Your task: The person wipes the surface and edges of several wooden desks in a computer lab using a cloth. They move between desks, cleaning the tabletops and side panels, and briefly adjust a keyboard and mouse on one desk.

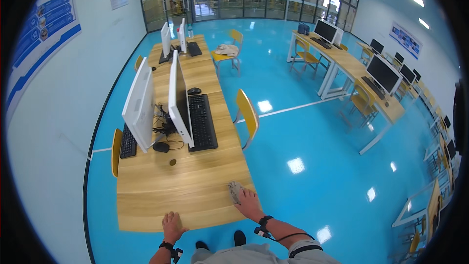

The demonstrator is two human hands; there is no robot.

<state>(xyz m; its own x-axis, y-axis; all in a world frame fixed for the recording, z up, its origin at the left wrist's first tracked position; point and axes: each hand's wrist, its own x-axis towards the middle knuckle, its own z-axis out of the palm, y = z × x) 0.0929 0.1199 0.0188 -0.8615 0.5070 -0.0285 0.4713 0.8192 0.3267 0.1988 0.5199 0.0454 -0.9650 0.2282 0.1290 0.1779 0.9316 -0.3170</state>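
A long wood-grain table [190,187] stretches away in front of me. Near its right edge my right hand [250,204] presses on a crumpled grey-brown cloth [235,192], which lies against the tabletop. My left hand [172,226] rests palm down at the near edge with its fingers spread and nothing under them that I can see. Farther up the table, two white-backed monitors [181,106] [138,108] stand back to back. Beside the right one lies a black keyboard [202,123] and a black mouse [194,91].
Another mouse [161,147] and a round cable hole [173,162] lie nearer me, with tangled black cables [165,126] between the monitors. A yellow chair [247,117] stands at the table's right side, another [116,152] at its left. More computer desks [351,66] stand right.
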